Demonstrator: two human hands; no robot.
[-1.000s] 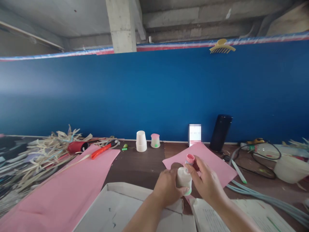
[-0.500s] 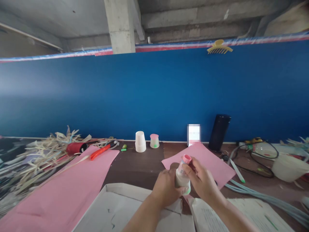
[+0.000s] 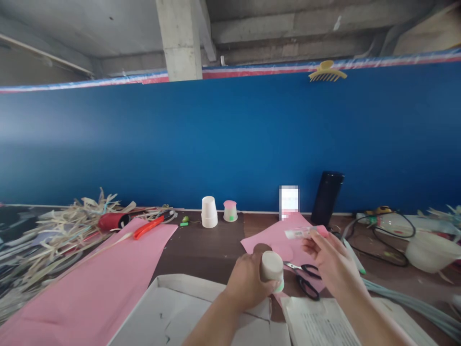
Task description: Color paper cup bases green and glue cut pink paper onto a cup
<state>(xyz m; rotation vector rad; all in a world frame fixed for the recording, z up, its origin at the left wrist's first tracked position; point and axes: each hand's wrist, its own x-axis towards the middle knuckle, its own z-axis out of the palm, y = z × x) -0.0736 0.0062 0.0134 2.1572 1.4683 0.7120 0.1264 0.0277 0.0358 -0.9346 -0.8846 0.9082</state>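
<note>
My left hand (image 3: 248,278) is wrapped around an upturned white paper cup (image 3: 272,266), with a bit of green showing at its lower edge. Between the fingers of my right hand (image 3: 333,254) is a glue stick (image 3: 300,233) with a clear, labelled barrel and a pink end, held nearly level to the right of the cup. Scissors (image 3: 306,278) with black handles lie between the two hands, partly over a cut pink paper sheet (image 3: 259,236).
Farther back stand stacked white cups (image 3: 209,211) and a pink-topped cup (image 3: 230,211). A dark cylinder (image 3: 327,198) leans by the blue partition. White cardboard (image 3: 187,307) lies in front; paper strips (image 3: 86,230), pink paper (image 3: 82,293) and a red-handled tool (image 3: 148,227) are left.
My right hand has moved right, lifting the glue stick off the cup and tipping it level. This uncovers the scissors and the cup's flat end. My left hand has stayed in place.
</note>
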